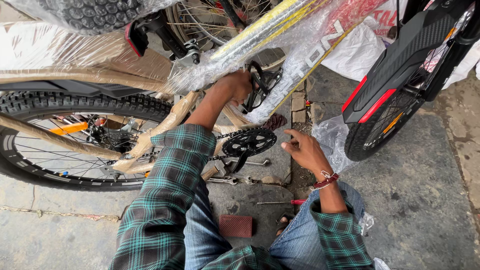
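Plaid sleeves and denim knees fill the lower centre of the frame, above a stone floor. Left hand, centre frame, has its grip closed around the black pedal of the plastic-wrapped bicycle frame. Right hand, right of the chainring, holds nothing, fingers loosely spread; spanners lie below.
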